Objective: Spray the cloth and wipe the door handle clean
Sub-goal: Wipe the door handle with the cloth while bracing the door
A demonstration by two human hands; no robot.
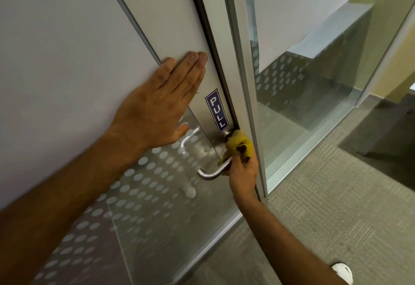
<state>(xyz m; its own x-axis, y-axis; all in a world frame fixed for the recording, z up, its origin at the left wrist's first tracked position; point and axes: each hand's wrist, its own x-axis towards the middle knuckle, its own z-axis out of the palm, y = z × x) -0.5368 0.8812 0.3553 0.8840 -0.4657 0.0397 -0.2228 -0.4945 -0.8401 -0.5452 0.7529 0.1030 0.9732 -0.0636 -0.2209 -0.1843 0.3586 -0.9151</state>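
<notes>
Wiping is under way: the right hand is gripping the yellow cloth bunched around the door handle near its base, the lever's free end is showing uncovered, while the left hand is pressing flat, fingers extended, against the door.

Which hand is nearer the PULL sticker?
Left. The left hand lies flat on the door just beside the sticker; the right hand is below it, holding the cloth.
</notes>
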